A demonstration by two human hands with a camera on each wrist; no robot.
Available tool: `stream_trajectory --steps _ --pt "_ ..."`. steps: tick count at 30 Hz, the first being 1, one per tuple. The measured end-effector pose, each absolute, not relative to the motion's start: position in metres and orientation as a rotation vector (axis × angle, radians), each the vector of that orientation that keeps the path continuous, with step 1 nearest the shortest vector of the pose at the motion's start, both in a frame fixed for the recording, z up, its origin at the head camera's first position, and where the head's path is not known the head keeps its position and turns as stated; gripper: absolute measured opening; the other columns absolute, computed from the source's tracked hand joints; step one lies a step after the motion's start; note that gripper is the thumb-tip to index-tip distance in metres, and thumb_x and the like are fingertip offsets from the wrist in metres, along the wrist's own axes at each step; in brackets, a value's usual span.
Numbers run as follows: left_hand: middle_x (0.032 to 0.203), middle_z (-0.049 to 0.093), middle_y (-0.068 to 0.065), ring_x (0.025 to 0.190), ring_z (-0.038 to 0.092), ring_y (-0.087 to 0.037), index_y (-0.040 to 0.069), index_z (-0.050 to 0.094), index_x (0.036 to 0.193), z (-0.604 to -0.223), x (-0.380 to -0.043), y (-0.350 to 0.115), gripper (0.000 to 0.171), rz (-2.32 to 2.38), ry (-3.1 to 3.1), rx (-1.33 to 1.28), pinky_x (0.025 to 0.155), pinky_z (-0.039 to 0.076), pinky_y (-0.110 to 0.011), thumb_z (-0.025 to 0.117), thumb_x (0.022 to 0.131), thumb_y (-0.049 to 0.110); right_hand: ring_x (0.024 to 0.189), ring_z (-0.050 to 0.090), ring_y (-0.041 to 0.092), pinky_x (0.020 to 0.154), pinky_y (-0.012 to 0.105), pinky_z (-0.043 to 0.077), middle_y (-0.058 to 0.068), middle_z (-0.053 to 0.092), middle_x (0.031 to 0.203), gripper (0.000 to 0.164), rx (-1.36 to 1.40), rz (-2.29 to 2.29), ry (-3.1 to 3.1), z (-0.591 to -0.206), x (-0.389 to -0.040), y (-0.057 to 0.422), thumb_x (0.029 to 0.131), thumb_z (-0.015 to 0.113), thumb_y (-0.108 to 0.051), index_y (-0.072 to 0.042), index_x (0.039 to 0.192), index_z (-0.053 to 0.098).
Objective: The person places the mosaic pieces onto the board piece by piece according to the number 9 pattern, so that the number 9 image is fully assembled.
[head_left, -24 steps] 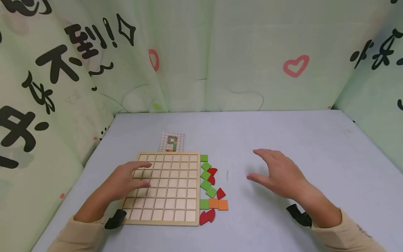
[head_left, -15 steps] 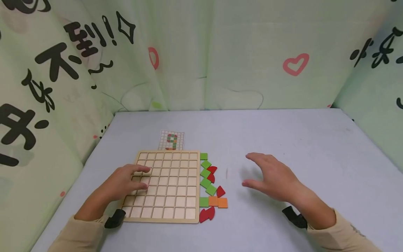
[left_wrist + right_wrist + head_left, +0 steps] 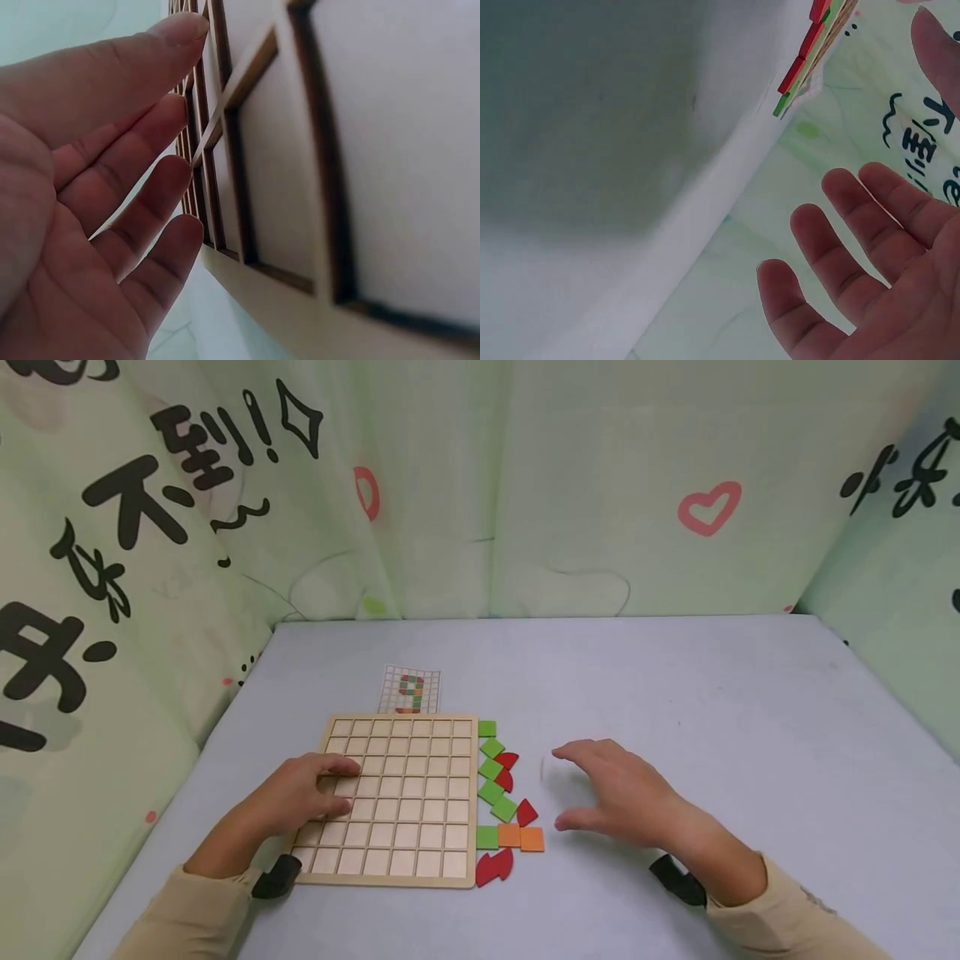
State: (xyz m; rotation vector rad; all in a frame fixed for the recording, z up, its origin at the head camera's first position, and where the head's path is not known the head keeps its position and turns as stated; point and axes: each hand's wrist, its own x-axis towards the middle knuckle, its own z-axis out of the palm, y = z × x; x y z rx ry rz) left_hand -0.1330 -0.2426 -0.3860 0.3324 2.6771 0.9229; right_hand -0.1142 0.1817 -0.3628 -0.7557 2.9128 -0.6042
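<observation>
Your right hand [image 3: 626, 793], fingers spread and holding nothing, moved left towards the loose tiles [image 3: 503, 810] along the right edge of the gridded board [image 3: 412, 787], putting them closer to reach, while your left hand [image 3: 296, 793], relaxed and gripping nothing, stayed at its left side

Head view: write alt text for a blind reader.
A person's left hand is at the left side of a wooden grid board; the right hand is near green, orange and red pieces along the board's right edge. A card showing 9 lies beyond.
</observation>
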Motion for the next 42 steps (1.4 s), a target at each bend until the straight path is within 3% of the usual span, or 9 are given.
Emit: stream_trajectory --steps 7,15,23,31,42 --pt "0.131 0.062 -0.010 0.132 0.045 -0.039 0.009 0.067 0.125 -0.385 -0.135 -0.240 0.043 0.915 2.678 0.325 0.102 0.039 -0.055 0.081 0.084 0.016 0.119 0.054 0.031 0.095 0.052 0.049 0.007 0.061 0.129 0.071 -0.804 -0.568 2.843 -0.367 -0.115 0.168 0.073 0.090 -0.034 -0.007 0.132 0.061" --pt "0.119 0.067 -0.008 0.119 0.056 -0.034 0.007 0.068 0.117 -0.381 -0.146 -0.232 0.036 0.754 2.715 0.421 0.097 0.045 -0.051 0.080 0.083 0.010 0.116 0.054 0.028 0.092 0.048 0.049 0.006 0.062 0.125 0.064 -0.840 -0.459 2.804 -0.371 -0.114 0.157 0.074 0.089 -0.033 -0.010 0.128 0.063" --pt "0.123 0.066 -0.009 0.123 0.054 -0.035 0.008 0.068 0.121 -0.380 -0.144 -0.233 0.039 0.785 2.695 0.341 0.098 0.044 -0.051 0.079 0.084 0.009 0.114 0.056 0.028 0.092 0.047 0.050 0.005 0.063 0.121 0.056 -0.878 -0.423 2.777 -0.371 -0.114 0.155 0.075 0.088 -0.030 -0.010 0.122 0.065" --pt "0.120 0.065 -0.008 0.120 0.055 -0.033 0.009 0.068 0.120 -0.381 -0.141 -0.235 0.038 0.813 2.693 0.306 0.096 0.045 -0.050 0.079 0.084 0.009 0.101 0.054 0.016 0.088 0.038 0.051 -0.007 0.062 0.104 0.042 -0.960 -0.497 2.677 -0.375 -0.116 0.153 0.079 0.086 -0.026 -0.013 0.115 0.068" --pt "0.119 0.066 -0.008 0.120 0.055 -0.033 0.009 0.068 0.120 -0.383 -0.140 -0.236 0.037 0.822 2.697 0.294 0.097 0.045 -0.051 0.079 0.085 0.009 0.099 0.055 0.014 0.087 0.035 0.050 -0.011 0.062 0.101 0.033 -1.002 -0.523 2.645 -0.376 -0.115 0.152 0.082 0.083 -0.020 -0.014 0.110 0.069"
